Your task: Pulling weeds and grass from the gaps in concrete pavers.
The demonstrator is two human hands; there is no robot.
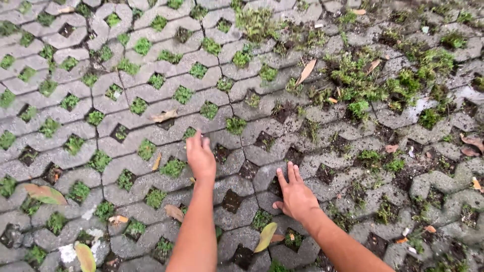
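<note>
Hands observed over grey interlocking pavers [151,95] with grass tufts in gaps. Left hand [200,157] stretched forward, fingers together, palm down, nothing held; placed just beside grass tuft [173,167], whether touching paver cannot be told. Right hand [295,194] laid flat on paver, fingers spread, nothing gripped, well right of same tuft. Yellow-green leaf [265,236] seen below and right of tuft, between forearms. Dry leaf [306,72] noted far beyond tuft, near mossy patch [363,80].

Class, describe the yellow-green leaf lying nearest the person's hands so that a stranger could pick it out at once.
Start at the grey paving blocks with grass in their gaps, then find the right hand pressed flat on them. Just below and to its left lies the yellow-green leaf, long and slanted. The leaves close by are brown and dry.
</note>
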